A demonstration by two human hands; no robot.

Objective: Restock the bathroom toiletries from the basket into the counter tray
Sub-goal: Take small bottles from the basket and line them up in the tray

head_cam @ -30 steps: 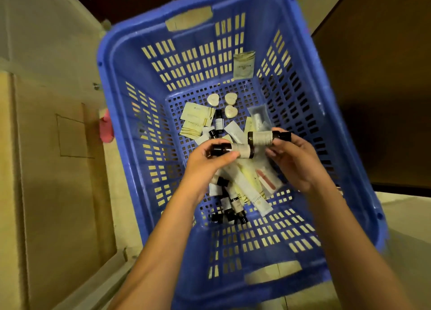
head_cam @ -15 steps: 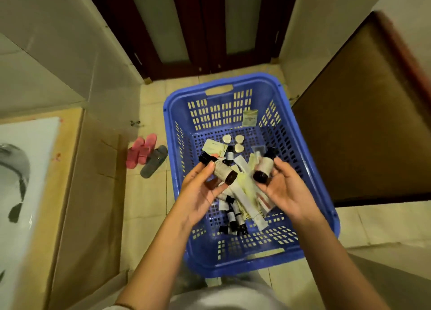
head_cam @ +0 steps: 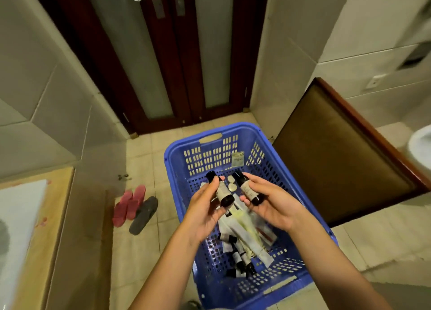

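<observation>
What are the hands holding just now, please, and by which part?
The left hand grips the left bottle and the right hand the right bottle, each by its labelled body, above the blue basket.

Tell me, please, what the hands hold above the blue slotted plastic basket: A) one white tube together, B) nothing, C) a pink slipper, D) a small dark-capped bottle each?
D: the left hand grips a small dark-capped bottle and the right hand a second bottle, above the blue plastic basket.
</observation>
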